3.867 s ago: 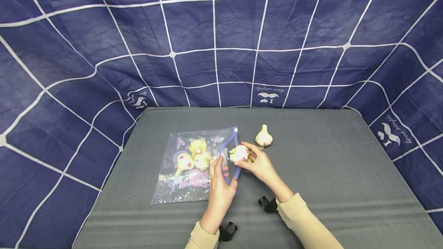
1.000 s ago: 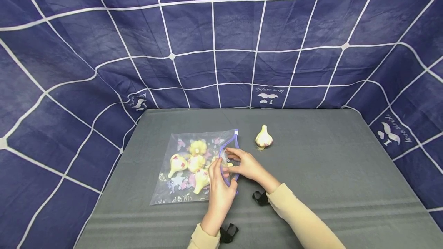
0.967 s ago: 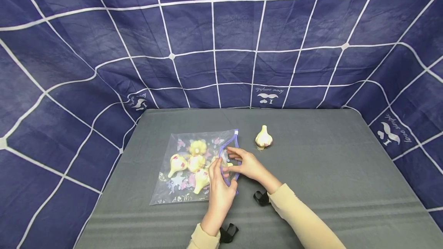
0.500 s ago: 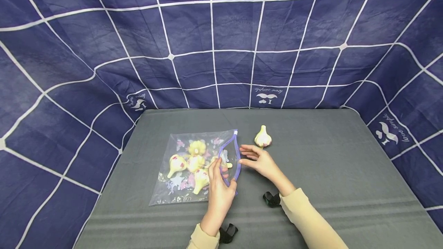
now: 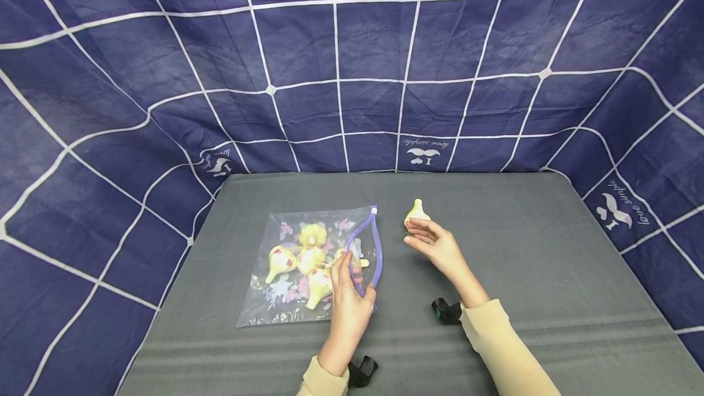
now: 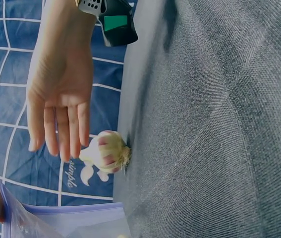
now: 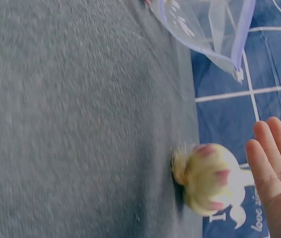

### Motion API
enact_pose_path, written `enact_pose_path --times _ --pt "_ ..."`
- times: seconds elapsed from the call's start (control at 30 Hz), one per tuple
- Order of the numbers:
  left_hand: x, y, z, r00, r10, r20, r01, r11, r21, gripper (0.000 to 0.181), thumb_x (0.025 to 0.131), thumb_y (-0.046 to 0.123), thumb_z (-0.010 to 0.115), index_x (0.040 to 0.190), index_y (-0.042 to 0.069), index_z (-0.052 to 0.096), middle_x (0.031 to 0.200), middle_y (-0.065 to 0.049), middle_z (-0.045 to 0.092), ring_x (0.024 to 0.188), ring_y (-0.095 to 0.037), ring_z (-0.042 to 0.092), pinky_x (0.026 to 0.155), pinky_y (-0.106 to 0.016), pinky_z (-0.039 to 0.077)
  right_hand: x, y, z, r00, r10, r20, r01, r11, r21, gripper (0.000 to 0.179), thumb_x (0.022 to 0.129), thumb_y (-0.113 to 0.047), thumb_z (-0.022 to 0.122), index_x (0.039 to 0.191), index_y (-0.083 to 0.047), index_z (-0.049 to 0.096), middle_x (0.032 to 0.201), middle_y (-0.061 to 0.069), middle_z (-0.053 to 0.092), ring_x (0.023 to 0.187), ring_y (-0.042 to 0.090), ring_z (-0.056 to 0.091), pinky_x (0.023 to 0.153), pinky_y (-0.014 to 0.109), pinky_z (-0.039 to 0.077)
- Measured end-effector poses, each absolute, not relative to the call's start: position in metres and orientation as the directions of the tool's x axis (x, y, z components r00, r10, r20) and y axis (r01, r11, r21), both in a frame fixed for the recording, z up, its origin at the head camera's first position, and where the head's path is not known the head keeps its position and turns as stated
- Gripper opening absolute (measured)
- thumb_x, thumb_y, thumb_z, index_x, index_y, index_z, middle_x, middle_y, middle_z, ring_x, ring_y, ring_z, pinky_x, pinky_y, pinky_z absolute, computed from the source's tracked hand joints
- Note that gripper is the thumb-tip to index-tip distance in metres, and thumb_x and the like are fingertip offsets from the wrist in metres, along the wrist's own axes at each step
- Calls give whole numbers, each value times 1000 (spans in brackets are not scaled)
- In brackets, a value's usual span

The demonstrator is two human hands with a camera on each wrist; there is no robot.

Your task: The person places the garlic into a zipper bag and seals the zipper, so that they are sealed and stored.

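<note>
A clear zip bag (image 5: 258, 301) with a purple zip edge lies on the table, its mouth gaping toward the right. Several garlic bulbs (image 5: 282, 260) show through the plastic. My left hand (image 5: 349, 307) grips the bag at the mouth, some fingertips seen through the film. One garlic bulb (image 5: 417, 208) sits on the cloth beyond the bag, roots down in the right wrist view. My right hand (image 5: 440, 249) holds nothing; its extended fingers overlap that bulb in the head view. In the left wrist view the bulb (image 6: 108, 152) stands by the right fingertips.
Grey cloth covers the table (image 5: 522, 261). A blue curtain (image 5: 374, 47) with white grid lines hangs behind it and along both sides. Black wrist devices (image 5: 363, 371) sit under both forearms.
The right hand put a garlic bulb into the bag, let go and came out, then moved right and away toward the bulb on the table. The left hand stays on the bag.
</note>
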State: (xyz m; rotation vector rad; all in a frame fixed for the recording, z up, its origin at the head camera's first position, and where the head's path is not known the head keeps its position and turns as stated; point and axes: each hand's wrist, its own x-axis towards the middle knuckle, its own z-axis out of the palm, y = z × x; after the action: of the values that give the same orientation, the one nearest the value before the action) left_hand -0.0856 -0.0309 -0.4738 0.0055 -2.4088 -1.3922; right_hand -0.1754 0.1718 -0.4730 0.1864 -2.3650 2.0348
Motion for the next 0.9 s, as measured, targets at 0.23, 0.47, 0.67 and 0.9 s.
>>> enact_pose_path --times 0.23,0.47,0.67,0.9 --pt "-86 -32 -473 -944 -172 282 160 507 847 75 70 -9 70 140 -5 42 139 -21 42 92 -25 63 81 -38 55 -177 184 -471 -997 -11 79 -80 109 -991 51 87 -4 72 133 9 53 133 29 57 107 3 65 92 12 50" --pt "-87 -32 -474 -945 -174 277 160 493 855 75 70 -10 69 140 -5 42 139 -20 42 92 -25 63 81 -37 55 -180 194 -471 -998 41 47 -41 144 -989 51 88 -10 72 133 5 54 134 27 57 110 8 64 91 11 50" --pt "-87 -32 -473 -948 -171 266 156 479 864 75 70 -10 69 140 -5 42 139 -20 42 92 -25 64 81 -36 56 -185 201 -474 -993 112 37 -14 200 -980 50 88 -12 73 132 4 56 133 24 59 119 24 62 90 9 49" --pt "-87 -32 -472 -952 -168 256 151 470 870 74 71 -10 68 140 -5 42 139 -19 42 92 -26 64 82 -36 56 -192 207 -482 -990 137 14 26 280 -960 53 89 -16 72 134 2 54 136 21 58 127 32 56 104 26 48"
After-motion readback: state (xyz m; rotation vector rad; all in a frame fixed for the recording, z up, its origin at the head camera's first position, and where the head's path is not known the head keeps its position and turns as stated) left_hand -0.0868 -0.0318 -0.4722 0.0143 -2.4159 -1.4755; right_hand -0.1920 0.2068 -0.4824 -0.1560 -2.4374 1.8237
